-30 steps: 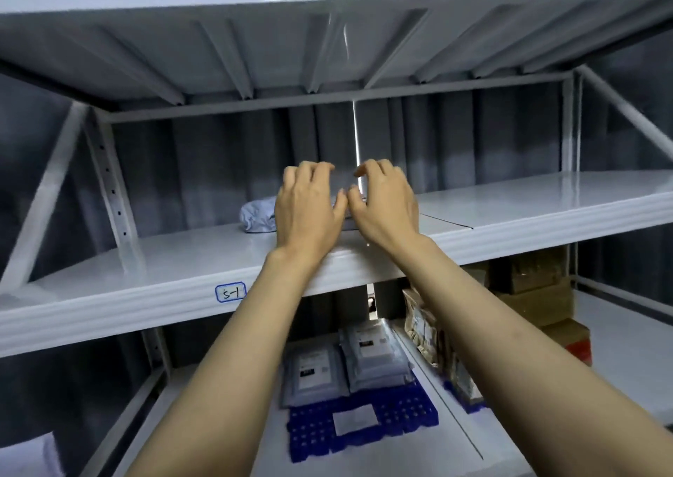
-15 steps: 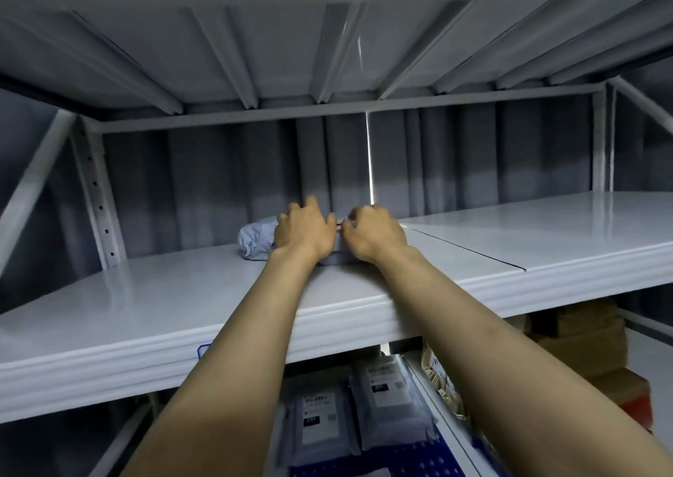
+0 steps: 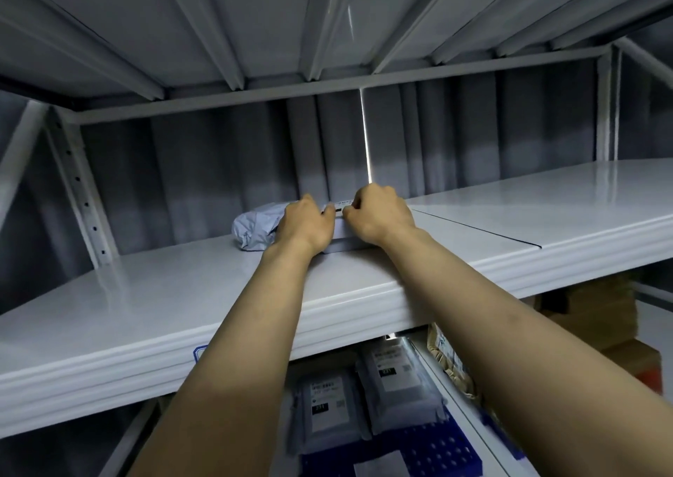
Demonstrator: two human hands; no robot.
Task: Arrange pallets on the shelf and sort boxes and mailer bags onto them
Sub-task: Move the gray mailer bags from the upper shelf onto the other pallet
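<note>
A grey mailer bag (image 3: 256,227) with a white label lies on the white upper shelf (image 3: 153,294), near the back. My left hand (image 3: 305,225) grips its middle part and my right hand (image 3: 377,218) grips its right end; both have curled fingers and hide most of the bag. Below, two grey mailer bags (image 3: 364,396) with labels lie side by side on a blue pallet (image 3: 448,451) on the lower shelf.
Brown cardboard boxes (image 3: 597,316) stand on the lower shelf at right, with packets (image 3: 451,363) beside them. A perforated upright post (image 3: 78,185) rises at left. The shelf above sits close overhead. A seam (image 3: 473,227) splits the upper shelf at right.
Both hands came down from above the shelf edge onto the mailer bag and curled round it. The camera tilted upward and moved closer to the upper shelf.
</note>
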